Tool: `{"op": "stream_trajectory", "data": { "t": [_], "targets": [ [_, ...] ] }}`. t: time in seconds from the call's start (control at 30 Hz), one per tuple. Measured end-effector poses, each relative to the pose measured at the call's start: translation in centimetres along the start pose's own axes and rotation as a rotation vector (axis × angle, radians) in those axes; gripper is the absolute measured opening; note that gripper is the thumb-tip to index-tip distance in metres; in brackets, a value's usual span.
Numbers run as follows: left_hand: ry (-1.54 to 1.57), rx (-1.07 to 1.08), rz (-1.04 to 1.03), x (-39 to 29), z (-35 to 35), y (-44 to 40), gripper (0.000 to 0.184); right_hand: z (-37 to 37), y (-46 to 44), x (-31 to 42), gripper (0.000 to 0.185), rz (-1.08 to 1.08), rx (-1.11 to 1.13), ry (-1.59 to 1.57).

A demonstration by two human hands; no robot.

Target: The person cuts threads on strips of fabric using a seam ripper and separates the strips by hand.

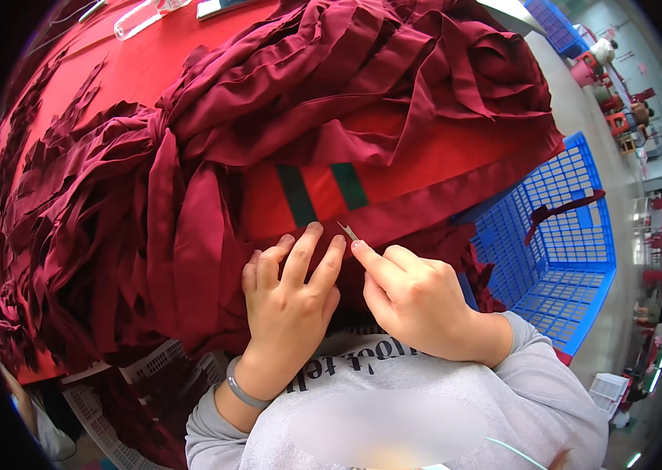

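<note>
My right hand [417, 301] is closed around a small pointed metal tool [349, 232], its tip over a maroon fabric strip [425, 200]. Fingers spread, my left hand [292, 294] rests on the near edge of that strip, just left of the tool. Beyond my fingers, two dark green bands [296, 196] lie across the red surface [256, 205]. A large heap of maroon strips [284, 78] covers the far side, and more bunched strips [96, 235] lie to the left.
A blue plastic basket [574, 266] stands at the right with a maroon strip over its side. A clear bottle [137, 21] lies at the table's far left. Another person's arm [24, 403] shows at the lower left. People sit far off at the right.
</note>
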State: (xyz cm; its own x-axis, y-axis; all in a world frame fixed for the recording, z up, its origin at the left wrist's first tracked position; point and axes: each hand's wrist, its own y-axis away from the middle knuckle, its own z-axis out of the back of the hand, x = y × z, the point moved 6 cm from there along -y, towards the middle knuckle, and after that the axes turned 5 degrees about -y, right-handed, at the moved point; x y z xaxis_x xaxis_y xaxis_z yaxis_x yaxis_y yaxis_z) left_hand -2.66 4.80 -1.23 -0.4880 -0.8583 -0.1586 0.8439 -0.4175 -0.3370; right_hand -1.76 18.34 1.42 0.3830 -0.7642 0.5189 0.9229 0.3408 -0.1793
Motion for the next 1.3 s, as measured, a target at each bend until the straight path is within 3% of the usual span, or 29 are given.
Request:
{"op": "stream_trajectory", "data": {
  "t": [0.33, 0.53, 0.83, 1.13, 1.23, 1.3],
  "targets": [
    [-0.016, -0.015, 0.002, 0.0, 0.0, 0.0, 0.052, -1.5, -0.4, -0.8, 0.041, -0.055, -0.007, -0.053],
    [-0.01, -0.013, 0.01, 0.0, 0.0, 0.0, 0.053, -2.4, 0.1, -3.3, 0.033, -0.205, -0.096, -0.679],
    [-0.014, -0.012, 0.026, 0.1, -0.1, 0.0, 0.05, -4.8, 1.5, -4.4, 0.033, -0.373, -0.202, -1.136],
    [0.006, -0.043, 0.026, 0.2, -0.2, 0.0, 0.053, -6.1, 1.9, -4.9, 0.035, -0.363, -0.264, -1.405],
    [0.004, -0.046, 0.03, 0.2, -0.3, 0.1, 0.054, -5.8, 1.6, -5.2, 0.035, -0.387, -0.232, -1.422],
    [-0.013, -0.051, 0.027, 0.2, -0.4, 0.2, 0.055, -4.6, 0.8, -5.0, 0.033, -0.334, -0.214, -1.101]
  ]
}}
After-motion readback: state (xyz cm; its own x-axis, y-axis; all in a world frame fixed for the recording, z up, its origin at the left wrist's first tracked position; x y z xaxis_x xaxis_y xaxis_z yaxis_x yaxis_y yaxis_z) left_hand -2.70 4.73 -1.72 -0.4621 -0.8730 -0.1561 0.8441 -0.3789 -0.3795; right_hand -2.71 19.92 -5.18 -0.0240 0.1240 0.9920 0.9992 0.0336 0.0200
